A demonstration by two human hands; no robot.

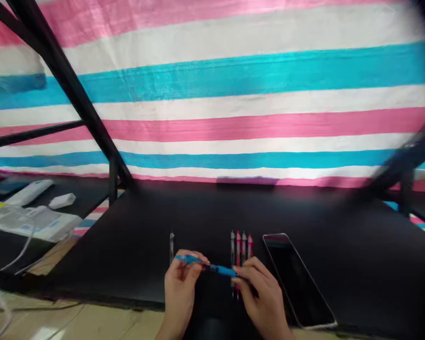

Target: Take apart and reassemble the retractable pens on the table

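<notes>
Both hands hold one blue pen (226,271) level above the near part of the black table. My left hand (181,284) pinches its left part, where a light blue piece shows between the fingers. Thumb and fingertips of my right hand (260,293) grip its right end, which they hide. Beyond my left hand stands out a dark, clear-barrelled pen (172,243), its lower part covered by the hand. Several black and red pens lie side by side past my right hand, among them a red pen (238,245); the hand covers parts of them.
A smartphone (297,278) with a dark screen lies right of my right hand. Black metal bars (71,89) frame the black table (145,212), with a striped sheet (233,71) behind. On the left table are a white power strip (46,224), an adapter (63,200) and cables.
</notes>
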